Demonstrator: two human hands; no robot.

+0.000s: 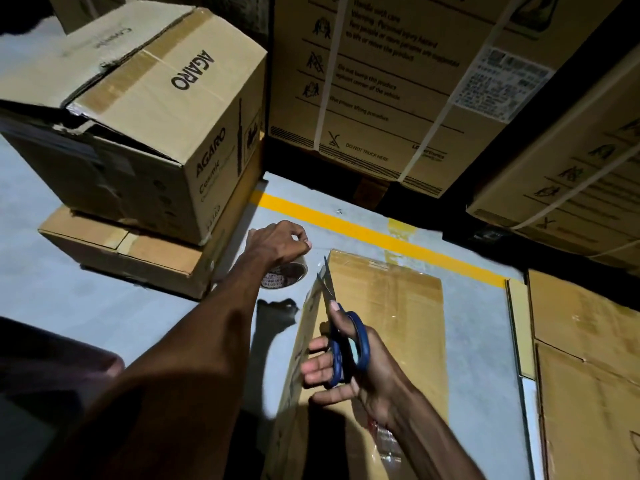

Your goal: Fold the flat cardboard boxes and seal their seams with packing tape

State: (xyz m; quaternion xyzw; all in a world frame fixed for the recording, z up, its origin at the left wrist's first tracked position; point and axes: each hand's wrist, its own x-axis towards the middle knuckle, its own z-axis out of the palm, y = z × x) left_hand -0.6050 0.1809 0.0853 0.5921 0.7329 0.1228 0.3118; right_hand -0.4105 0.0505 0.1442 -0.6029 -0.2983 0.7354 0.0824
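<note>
AGARO box [194, 109] beside tape roll [287, 273], strapped cartons [381, 81] behind.

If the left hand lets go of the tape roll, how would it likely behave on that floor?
The tape roll looks tilted under the left hand, so it would probably drop flat or roll a little on the smooth floor. It is a hollow ring, so likely light and easily nudged.

Yellow floor line [346, 221] (perhaps painted)
</note>
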